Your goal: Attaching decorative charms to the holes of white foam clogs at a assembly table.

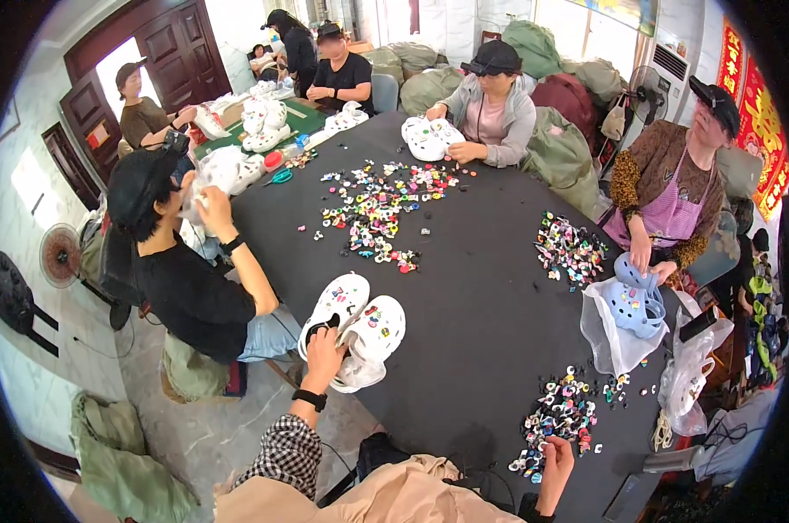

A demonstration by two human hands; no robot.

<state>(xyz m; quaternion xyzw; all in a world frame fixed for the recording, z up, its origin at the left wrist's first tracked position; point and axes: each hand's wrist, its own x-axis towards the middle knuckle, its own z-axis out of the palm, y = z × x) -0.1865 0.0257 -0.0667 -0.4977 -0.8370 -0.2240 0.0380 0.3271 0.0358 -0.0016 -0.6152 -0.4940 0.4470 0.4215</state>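
Observation:
A pair of white clogs (379,329) dotted with small coloured shoe charms rests at the table's near left edge. My left hand (325,356) grips the left clog at its opening, fingers inside the dark foot hole. Clear plastic shows around the heels. Over on the right, my right hand (558,467) is at the near edge of a pile of mixed shoe charms (562,410), its fingertips drawn together. Whatever is between those fingertips is too small to make out.
Across the dark table (473,288) lie more charm piles (381,205). At right a co-worker handles blue clogs (634,307) beside plastic bags (686,383). Other people sit at the left and far sides with white clogs (431,138). Teal scissors (278,177) lie far left.

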